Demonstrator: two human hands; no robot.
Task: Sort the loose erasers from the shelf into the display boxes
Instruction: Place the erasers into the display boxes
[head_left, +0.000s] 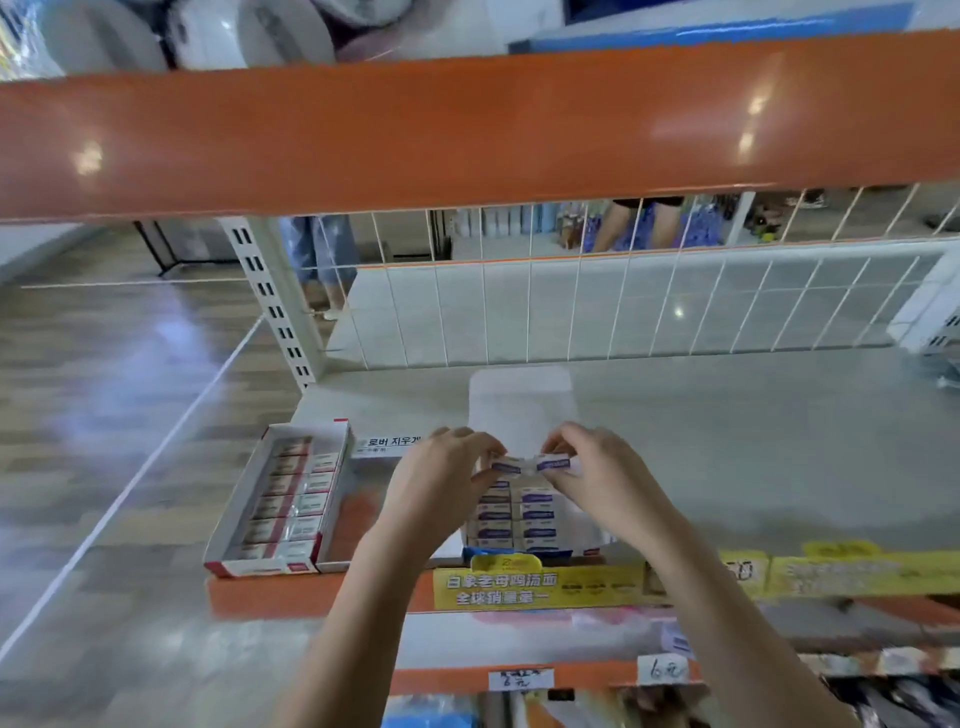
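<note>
Above the blue-labelled display box (519, 519), my left hand (441, 478) and right hand (597, 473) each pinch one eraser (506, 466), (555, 462). Its rows look nearly full; the red display box (275, 499) beside it is packed. No loose erasers show on the shelf (727, 441).

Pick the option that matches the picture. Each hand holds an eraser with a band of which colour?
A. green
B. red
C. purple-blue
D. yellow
C: the left hand and the right hand each pinch a white eraser, the left eraser and the right eraser both showing a purple-blue band, above the display box filled with erasers of the same look.
</note>
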